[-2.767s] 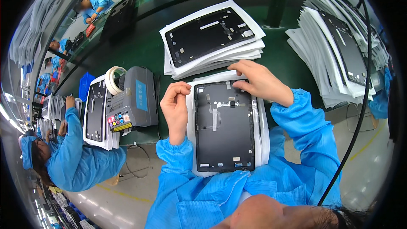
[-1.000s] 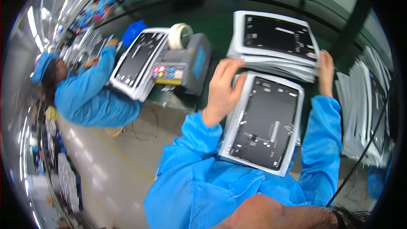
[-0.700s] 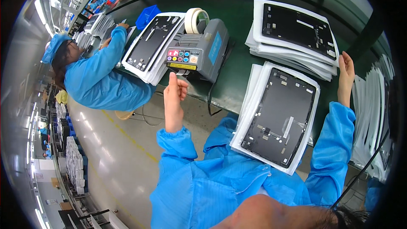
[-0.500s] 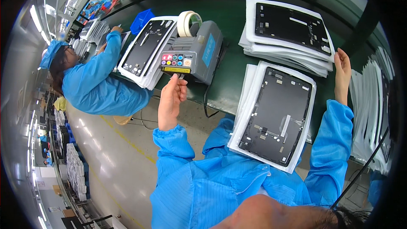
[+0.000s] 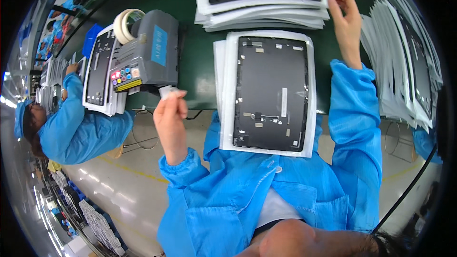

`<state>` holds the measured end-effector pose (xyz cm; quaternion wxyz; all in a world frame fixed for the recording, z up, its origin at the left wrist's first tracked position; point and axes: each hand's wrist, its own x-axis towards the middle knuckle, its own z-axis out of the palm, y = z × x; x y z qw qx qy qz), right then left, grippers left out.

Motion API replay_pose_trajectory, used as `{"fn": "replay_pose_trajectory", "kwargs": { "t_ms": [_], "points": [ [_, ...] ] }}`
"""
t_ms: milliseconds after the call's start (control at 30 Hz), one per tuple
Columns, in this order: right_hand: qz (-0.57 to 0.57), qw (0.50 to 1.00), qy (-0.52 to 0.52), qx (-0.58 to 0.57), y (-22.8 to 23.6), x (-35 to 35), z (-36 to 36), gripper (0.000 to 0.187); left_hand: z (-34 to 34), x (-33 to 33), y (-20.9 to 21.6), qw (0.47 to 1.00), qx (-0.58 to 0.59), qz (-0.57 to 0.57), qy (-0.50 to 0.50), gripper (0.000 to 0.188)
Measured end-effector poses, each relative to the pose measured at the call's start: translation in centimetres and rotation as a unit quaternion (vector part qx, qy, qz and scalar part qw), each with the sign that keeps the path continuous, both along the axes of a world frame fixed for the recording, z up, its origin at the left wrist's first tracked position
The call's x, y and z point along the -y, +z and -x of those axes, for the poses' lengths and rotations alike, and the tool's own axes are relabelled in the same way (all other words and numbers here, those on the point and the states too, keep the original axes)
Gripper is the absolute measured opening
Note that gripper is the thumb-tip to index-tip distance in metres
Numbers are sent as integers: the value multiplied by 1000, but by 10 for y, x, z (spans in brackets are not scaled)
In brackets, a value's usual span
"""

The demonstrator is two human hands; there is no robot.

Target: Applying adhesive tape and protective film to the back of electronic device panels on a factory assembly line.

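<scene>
My left hand point(image 5: 171, 119) pinches a short whitish piece of tape point(image 5: 165, 91) at the front of a grey tape dispenser point(image 5: 164, 35). Whether the tape has come free of the dispenser I cannot tell. A cream tape roll point(image 5: 121, 27) sits on the dispenser. Right in front of me, a black tablet-like panel point(image 5: 271, 76) with small metallic patches lies on white foam sheeting point(image 5: 228, 114) at the table's near edge. My right hand point(image 5: 348, 26) is open, fingers loosely bent, beside the right corner of a farther stack of foam-wrapped black panels point(image 5: 266, 15).
Upright white-wrapped panels point(image 5: 392, 62) crowd the right side of the green table point(image 5: 197, 76). Left of the dispenser lie another panel stack point(image 5: 99, 69) and a blue bin point(image 5: 91, 38). A co-worker in a blue coat point(image 5: 78, 123) works at the left.
My view has swung to the right, so the table's things appear farther left. My left hand's pinch shows more of the tape piece. The right hand stays by the far stack.
</scene>
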<state>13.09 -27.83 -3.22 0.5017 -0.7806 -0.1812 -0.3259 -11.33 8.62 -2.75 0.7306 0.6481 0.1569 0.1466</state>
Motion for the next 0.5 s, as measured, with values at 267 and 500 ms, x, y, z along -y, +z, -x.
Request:
{"fn": "replay_pose_trajectory", "kwargs": {
  "t_ms": [267,500],
  "points": [
    [155,978,137,25,27,-58,72,25,-58,77,30,968,63,-129,-205,22],
    [166,981,11,-100,-7,-18,85,39,-59,63,-8,947,122,-288,-73,17]
  ]
}}
